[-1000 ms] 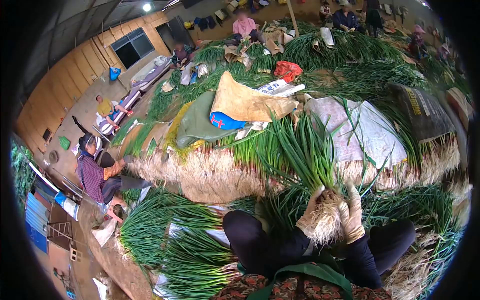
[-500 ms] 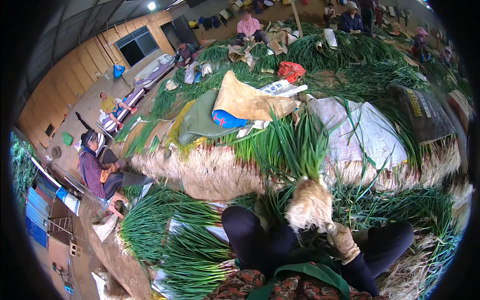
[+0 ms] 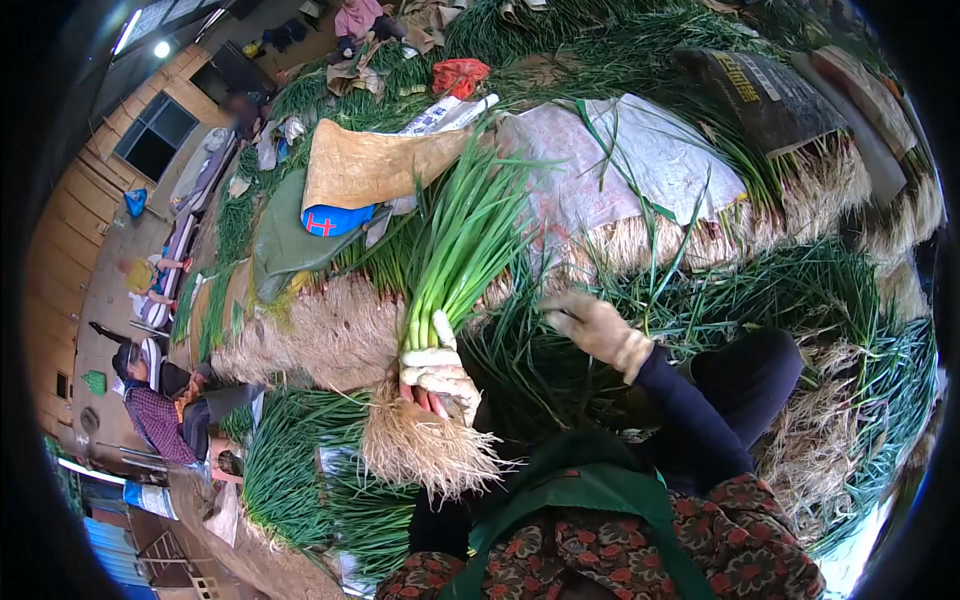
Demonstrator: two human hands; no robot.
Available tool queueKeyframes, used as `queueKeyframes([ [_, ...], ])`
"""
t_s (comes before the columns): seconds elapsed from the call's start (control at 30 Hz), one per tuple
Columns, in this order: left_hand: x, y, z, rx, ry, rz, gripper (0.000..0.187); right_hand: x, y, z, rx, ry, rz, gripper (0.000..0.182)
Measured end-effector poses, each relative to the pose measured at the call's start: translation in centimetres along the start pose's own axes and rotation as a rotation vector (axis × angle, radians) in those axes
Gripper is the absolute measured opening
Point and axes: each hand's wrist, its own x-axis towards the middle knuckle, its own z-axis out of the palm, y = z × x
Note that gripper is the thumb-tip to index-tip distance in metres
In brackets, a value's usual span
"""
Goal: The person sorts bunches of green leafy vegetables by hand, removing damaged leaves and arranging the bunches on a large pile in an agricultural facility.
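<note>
My left hand [image 3: 440,372], in a pale glove, is wrapped round a bunch of green onions [image 3: 455,260]. The green leaves point up and away, and the shaggy roots [image 3: 425,445] hang below the fingers. My right hand [image 3: 592,325], also gloved, is raised to the right of the bunch, apart from it; its fingers are extended, with nothing seen in them. Behind the bunch, a tan sack piece [image 3: 365,165] and a whitish sheet [image 3: 620,160] lie over the long onion pile.
Loose onions [image 3: 700,300] lie beyond my right knee [image 3: 745,375]. More bunches [image 3: 290,470] lie at the lower left. A person in a checked shirt [image 3: 165,420] sits at the left, another in pink [image 3: 358,20] at the back. A dark printed sack [image 3: 765,95] covers onions at the right.
The view has turned to the right. The bunch is now gripped in my left hand, lower left of where it was. My right hand has moved up, away from the roots.
</note>
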Motion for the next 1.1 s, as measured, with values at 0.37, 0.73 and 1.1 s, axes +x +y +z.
queueKeyframes([
  [0.37,-4.8,0.2,-0.1,0.089,0.091,0.13,0.034,0.2,0.5,10.6,0.879,-0.242,0.212,0.02],
  [0.73,-21.4,11.9,2.6,0.315,0.323,0.78,0.03,-7.2,19.0,7.2,-0.672,-0.542,0.583,0.032],
  [1.1,-32.7,17.3,-4.2,0.214,0.625,1.168,0.027,-7.1,24.0,8.4,-0.171,-0.434,0.702,0.017],
])
